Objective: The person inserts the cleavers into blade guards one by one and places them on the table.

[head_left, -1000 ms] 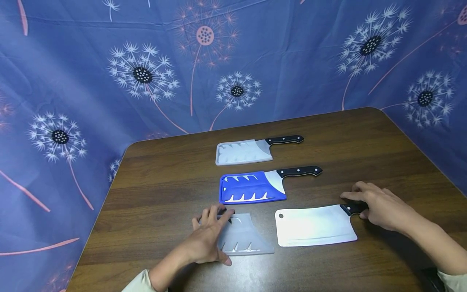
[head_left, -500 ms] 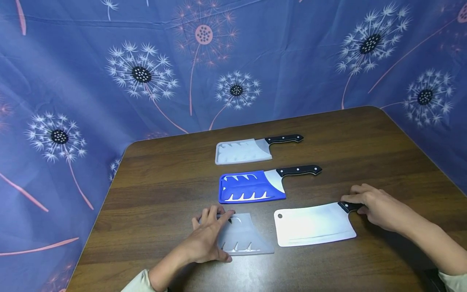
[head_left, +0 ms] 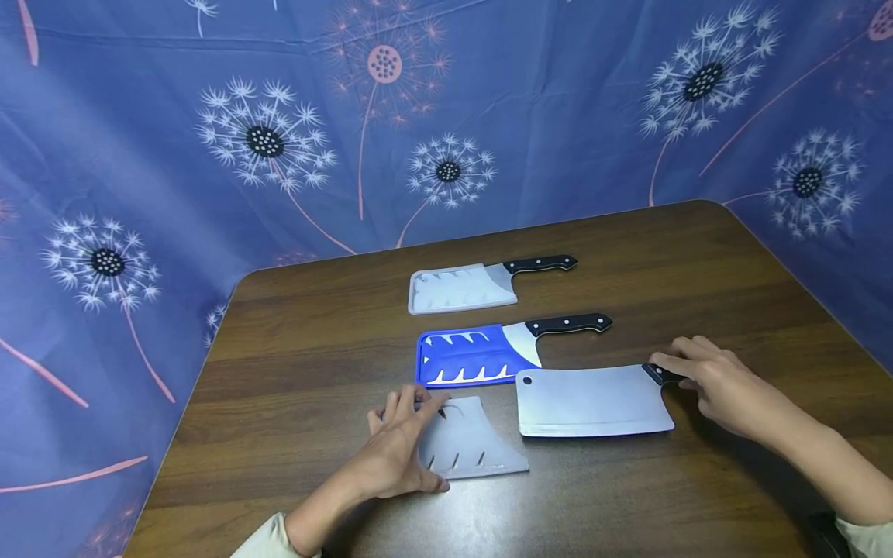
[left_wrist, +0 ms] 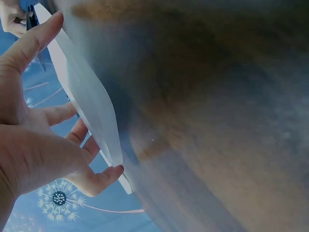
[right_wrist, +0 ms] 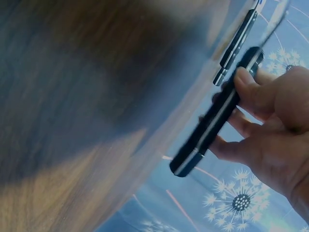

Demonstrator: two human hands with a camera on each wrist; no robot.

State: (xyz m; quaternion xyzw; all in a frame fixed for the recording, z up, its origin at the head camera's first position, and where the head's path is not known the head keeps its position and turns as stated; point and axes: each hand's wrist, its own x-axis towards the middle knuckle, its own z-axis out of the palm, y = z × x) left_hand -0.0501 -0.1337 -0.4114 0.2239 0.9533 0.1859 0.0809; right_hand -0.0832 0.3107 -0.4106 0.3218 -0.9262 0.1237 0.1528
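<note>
My right hand (head_left: 736, 391) grips the black handle (right_wrist: 217, 116) of a bare cleaver (head_left: 593, 401), whose broad steel blade points left. A dark shadow under the blade and the right wrist view show it raised off the table. My left hand (head_left: 401, 446) holds a translucent blade sheath (head_left: 470, 438) by its edges, thumb at the near side, fingers at the far side. The sheath's slanted end faces the cleaver, a small gap apart. In the left wrist view the sheath (left_wrist: 89, 92) looks slightly raised and tilted. My palm hides its left end.
Behind lie a cleaver in a blue sheath (head_left: 467, 356) and, farther back, another in a clear white sheath (head_left: 456, 288), both with black handles to the right. The brown wooden table (head_left: 293, 372) meets a blue dandelion-print cloth (head_left: 544, 116).
The cleaver has risen from the table and shifted slightly away and left, with my right hand. My left hand has tipped the sheath up a little.
</note>
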